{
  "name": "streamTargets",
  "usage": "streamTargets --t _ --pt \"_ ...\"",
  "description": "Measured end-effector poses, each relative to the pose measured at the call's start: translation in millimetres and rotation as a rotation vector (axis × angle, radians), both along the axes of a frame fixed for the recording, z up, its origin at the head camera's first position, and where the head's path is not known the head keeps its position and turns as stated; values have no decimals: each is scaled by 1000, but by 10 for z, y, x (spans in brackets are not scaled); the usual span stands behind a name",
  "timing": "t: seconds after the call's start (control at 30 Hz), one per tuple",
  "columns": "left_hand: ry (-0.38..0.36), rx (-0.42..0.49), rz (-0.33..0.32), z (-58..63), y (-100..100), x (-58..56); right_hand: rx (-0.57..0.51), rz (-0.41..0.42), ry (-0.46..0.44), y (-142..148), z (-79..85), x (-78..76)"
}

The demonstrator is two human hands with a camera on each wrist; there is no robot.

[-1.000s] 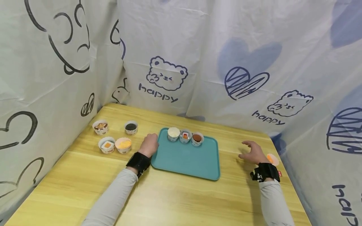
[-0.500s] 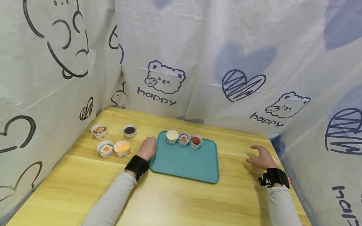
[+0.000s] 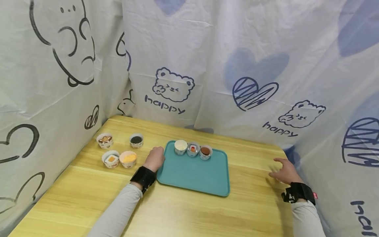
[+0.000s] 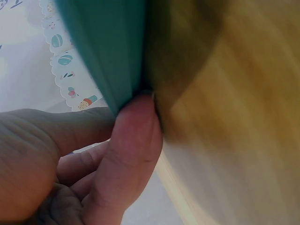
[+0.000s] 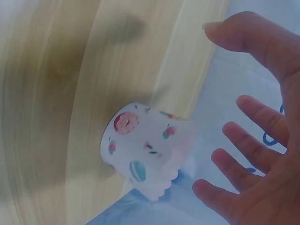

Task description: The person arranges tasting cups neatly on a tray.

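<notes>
Three cups set on the tray, five left off it.
The teal tray (image 3: 192,176) is pinched at its left edge by the left hand (image 3: 154,159); along its far rim a cream-topped cup (image 3: 180,147), a red-centred cup (image 3: 193,150) and a brown-filled cup (image 3: 205,152) are lined up. Nothing is held by the right hand (image 3: 285,171), its fingers spread near a patterned cup (image 5: 145,150) at the worktop's (image 3: 177,214) right edge. To the tray's left, a star-topped cup (image 3: 105,141), black-filled cup (image 3: 136,141), white-and-orange cup (image 3: 111,160) and yellow-orange cup (image 3: 128,159) are left standing.
</notes>
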State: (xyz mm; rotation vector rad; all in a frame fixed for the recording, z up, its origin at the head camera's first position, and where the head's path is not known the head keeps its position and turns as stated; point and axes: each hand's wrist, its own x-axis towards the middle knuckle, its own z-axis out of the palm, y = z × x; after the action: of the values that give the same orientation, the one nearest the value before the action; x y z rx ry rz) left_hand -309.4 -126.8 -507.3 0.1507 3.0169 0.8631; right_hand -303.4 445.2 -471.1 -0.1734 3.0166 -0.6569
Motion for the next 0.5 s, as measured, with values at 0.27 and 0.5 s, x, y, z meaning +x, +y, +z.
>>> streamTargets --t 0.27,0.5 --pt "-10 18 5 -11 10 20 6 14 20 138 -48 26" --pt "-4 19 10 8 11 21 37 10 10 242 -86 -1"
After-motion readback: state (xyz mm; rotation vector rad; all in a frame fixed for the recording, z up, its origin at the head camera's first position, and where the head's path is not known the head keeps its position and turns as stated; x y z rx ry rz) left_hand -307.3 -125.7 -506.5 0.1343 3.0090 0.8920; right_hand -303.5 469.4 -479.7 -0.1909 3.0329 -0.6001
